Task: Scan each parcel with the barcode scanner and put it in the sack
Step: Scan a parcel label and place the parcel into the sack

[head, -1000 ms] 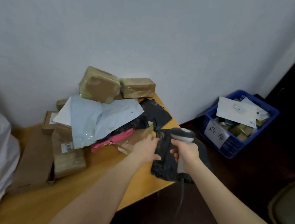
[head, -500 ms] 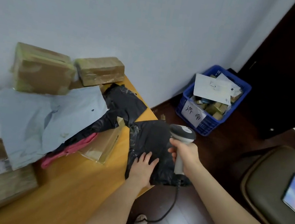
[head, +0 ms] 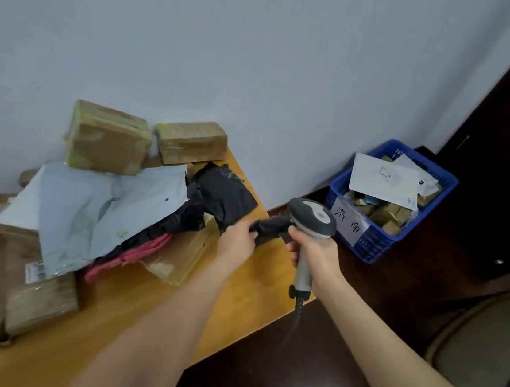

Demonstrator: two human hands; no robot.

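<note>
On the table (head: 250,295) by the wall (head: 231,61), parcels (head: 101,206) are heaped; a black parcel (head: 270,229) is gripped in the left hand (head: 236,239), presumably presented to the scanner (head: 312,216) clasped by the right hand (head: 317,254).

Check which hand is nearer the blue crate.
Right. The right hand, gripping the scanner, is close by the blue crate; the left hand, holding the black parcel, is farther off over the table.
</note>
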